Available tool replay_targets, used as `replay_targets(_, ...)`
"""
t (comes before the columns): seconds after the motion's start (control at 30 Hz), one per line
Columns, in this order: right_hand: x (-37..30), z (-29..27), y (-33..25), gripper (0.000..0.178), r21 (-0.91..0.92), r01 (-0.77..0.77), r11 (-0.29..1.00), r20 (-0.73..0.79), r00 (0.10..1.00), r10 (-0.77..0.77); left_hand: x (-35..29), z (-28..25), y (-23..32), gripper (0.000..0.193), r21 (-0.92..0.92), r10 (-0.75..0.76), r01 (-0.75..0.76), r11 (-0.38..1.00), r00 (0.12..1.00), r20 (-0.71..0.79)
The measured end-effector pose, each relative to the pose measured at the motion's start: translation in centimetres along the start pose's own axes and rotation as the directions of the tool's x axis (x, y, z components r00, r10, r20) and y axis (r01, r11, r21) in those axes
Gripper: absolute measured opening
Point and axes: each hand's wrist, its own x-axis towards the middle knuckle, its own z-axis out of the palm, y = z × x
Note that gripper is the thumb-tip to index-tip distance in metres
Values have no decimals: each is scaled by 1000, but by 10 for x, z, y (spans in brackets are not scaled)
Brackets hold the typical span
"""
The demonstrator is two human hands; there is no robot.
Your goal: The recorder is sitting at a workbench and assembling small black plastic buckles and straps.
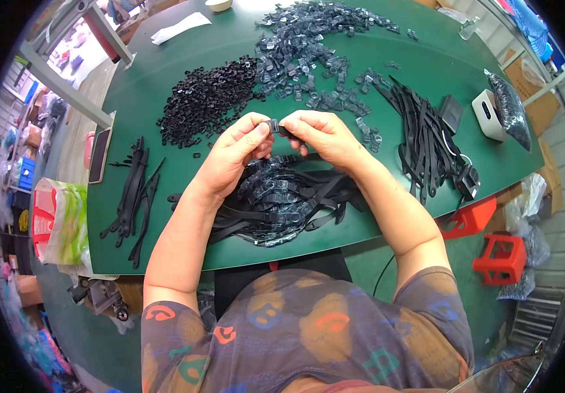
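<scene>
Hands meet just above the middle of the green table [132, 98]; the left hand [240, 145] is nearly closed, thumb and forefinger pinching one end of a small dark buckle [274, 126], the other fingers curled in beneath; the right hand [325, 139] is nearly closed too, thumb and forefinger pinching dark material at the buckle's three o'clock side, though whether that is a strap end or part of the buckle I cannot tell; the buckle sits between the two thumbs, its long axis running roughly from nine to three o'clock; which end is its front I cannot tell

Taking the buckle as the clock's centre, a heap of black straps with clear buckles [272, 203] lies at six, close under the wrists; a pile of small black clips [207, 98] spreads at ten; a larger pile of smoky clear clips [302, 52] reaches from twelve to one; a bundle of black straps [420, 137] lies at three, its strips mostly running from eleven to five; a smaller bunch of straps [132, 196] lies at eight, its strips slanting from one to seven; a phone [99, 155] rests at nine by the table's edge
</scene>
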Motion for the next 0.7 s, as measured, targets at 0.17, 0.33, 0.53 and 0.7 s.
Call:
replay_targets(0.17,-2,1,-4,29,-67,12,998,10,1000,-11,1,-1,-2,18,0,-25,25,1000,998,50)
replay_targets(0.33,-3,5,-5,27,-365,264,893,-9,958,-287,1,2,-4,19,124,-2,-7,992,998,69)
replay_targets(0.53,-3,9,-5,24,-491,375,786,4,904,-428,1,2,-7,17,230,41,-46,972,999,27)
replay_targets(0.7,-2,4,-15,17,-772,460,439,28,715,-699,1,5,-4,19,211,51,-35,977,996,-71)
